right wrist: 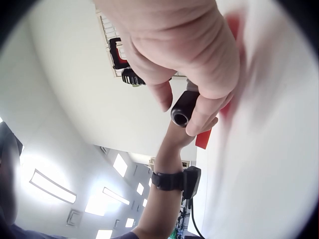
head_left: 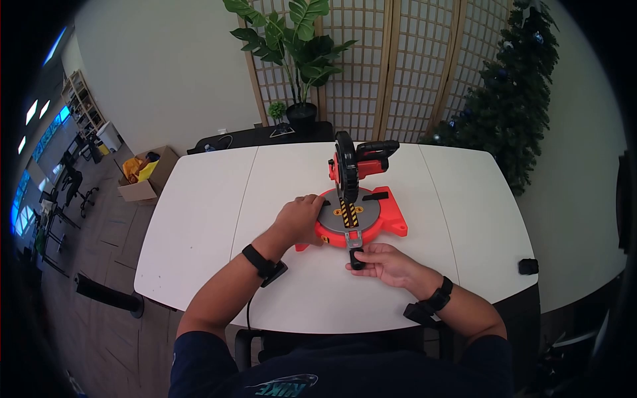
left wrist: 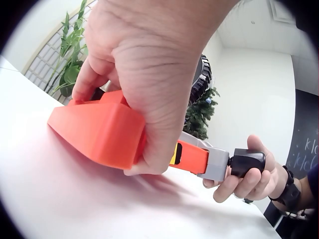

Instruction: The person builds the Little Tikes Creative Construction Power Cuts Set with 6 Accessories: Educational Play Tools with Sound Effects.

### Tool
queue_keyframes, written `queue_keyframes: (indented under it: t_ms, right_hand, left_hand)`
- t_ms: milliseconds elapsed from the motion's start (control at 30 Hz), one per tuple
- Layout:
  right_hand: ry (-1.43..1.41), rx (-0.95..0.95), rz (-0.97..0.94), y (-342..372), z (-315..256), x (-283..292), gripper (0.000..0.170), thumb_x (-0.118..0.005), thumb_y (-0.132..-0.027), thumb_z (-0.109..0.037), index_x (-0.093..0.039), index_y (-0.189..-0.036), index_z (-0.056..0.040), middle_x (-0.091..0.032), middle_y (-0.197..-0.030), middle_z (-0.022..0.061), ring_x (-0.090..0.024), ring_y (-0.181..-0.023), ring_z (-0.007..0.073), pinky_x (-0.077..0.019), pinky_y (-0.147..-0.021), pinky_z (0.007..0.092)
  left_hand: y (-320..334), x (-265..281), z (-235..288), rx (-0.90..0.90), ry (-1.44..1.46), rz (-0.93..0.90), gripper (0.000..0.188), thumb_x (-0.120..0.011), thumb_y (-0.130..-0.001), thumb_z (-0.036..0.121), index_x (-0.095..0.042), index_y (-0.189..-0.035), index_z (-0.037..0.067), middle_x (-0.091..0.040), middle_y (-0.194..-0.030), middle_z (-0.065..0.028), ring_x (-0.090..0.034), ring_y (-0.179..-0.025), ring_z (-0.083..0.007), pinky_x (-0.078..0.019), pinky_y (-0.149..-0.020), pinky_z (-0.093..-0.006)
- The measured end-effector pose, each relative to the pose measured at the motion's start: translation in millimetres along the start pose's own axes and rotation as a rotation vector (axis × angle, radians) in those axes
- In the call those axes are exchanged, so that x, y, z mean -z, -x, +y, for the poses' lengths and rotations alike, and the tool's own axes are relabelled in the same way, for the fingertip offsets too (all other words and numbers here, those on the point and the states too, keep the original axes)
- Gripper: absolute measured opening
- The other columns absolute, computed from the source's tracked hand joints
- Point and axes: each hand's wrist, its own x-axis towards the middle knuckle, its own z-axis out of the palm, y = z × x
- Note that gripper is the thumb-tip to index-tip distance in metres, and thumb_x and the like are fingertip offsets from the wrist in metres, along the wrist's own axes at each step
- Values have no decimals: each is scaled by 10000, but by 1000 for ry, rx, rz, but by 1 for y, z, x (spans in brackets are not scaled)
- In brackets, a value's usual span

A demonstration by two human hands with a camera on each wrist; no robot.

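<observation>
A toy miter saw (head_left: 394,215) with a red base and a round grey turntable (head_left: 368,213) stands on the white table. Its black toothed blade (head_left: 346,174) and black top handle (head_left: 378,150) are raised over the turntable. My left hand (head_left: 297,220) grips the left side of the base, fingers on top and thumb low at its front, as the left wrist view shows. At the front, my right hand (head_left: 393,265) holds the black front knob (left wrist: 248,162) between thumb and fingers. The knob's hollow end (right wrist: 180,118) faces the right wrist camera.
The white table (head_left: 199,225) reaches out on both sides of the saw. A small black object (head_left: 528,266) lies at its right edge. Behind are a potted plant (head_left: 302,114), a folding screen (head_left: 415,73) and a decorated tree (head_left: 507,99). A cardboard box (head_left: 166,169) stands left.
</observation>
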Motion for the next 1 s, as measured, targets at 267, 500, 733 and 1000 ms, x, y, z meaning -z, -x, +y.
queue_keyframes:
  t_ms: [267, 500, 733, 1000]
  right_hand:
    - [-37, -9, -101, 1, -3, 7, 299, -567, -1026, -92, -552, -1265, 86, -641, -1262, 206, -655, -1187, 301, -536, -1054, 411]
    - [-124, -43, -142, 0, -4, 9, 288, -577, -1024, -96, -551, -1253, 77, -639, -1248, 200, -648, -1198, 320, -529, -1071, 413]
    - [-89, -30, -73, 1, 0, 2, 240, -665, -989, -129, -571, -1136, 36, -634, -1114, 120, -677, -1143, 296, -555, -1039, 373]
    - [-5, -26, -67, 1, -4, 7, 219, -607, -1017, -123, -590, -1167, 34, -674, -1177, 182, -675, -1160, 308, -553, -1022, 403]
  left_hand:
    - [-1, -2, 0, 4, -6, -8, 950, -915, -531, 388, -525, -1329, 52, -619, -1297, -151, -649, -1136, -338, -556, -962, -387]
    - [-1, -3, -1, 0, -5, 0, 953, -917, -530, 387, -526, -1333, 53, -622, -1295, -147, -649, -1138, -335, -555, -963, -386]
    - [0, -3, -1, -16, -4, 26, 946, -917, -526, 375, -531, -1328, 54, -636, -1261, -148, -658, -1115, -333, -561, -947, -382]
    - [1, -1, -1, -7, -2, 16, 938, -915, -526, 369, -536, -1324, 55, -638, -1255, -147, -661, -1103, -333, -562, -940, -382]
